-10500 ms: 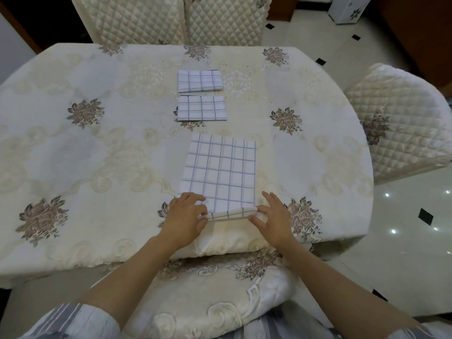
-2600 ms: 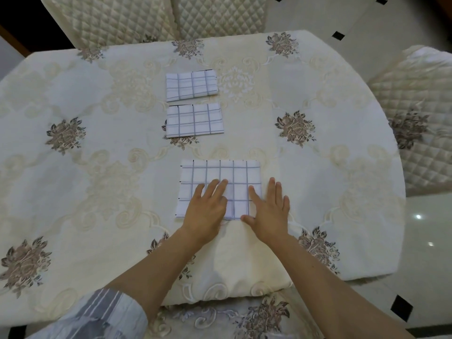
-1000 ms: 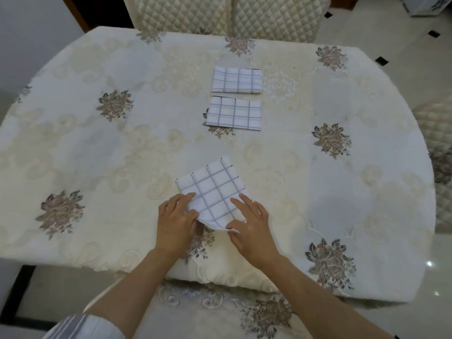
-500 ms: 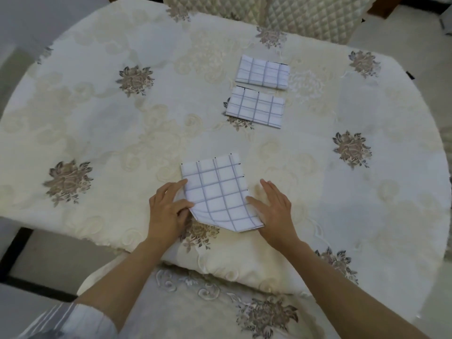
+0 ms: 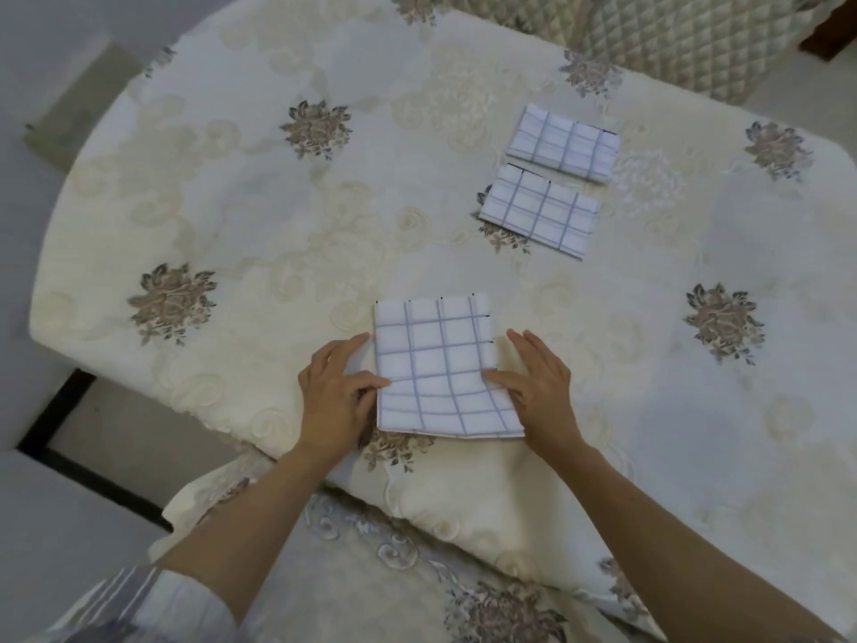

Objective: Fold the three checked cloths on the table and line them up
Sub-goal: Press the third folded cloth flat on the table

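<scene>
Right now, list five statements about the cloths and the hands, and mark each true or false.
1. Three checked cloths lie on the table. True.
2. The near cloth is folded as small as the middle cloth and the far cloth. False: it is a larger, squarer shape.
3. The left hand and right hand are at opposite sides of the near cloth. True.
4. The middle cloth lies on top of the far cloth. False: they lie one behind the other, not overlapping.
5. The right hand is lifting the far cloth. False: its thumb rests on the near cloth.
</scene>
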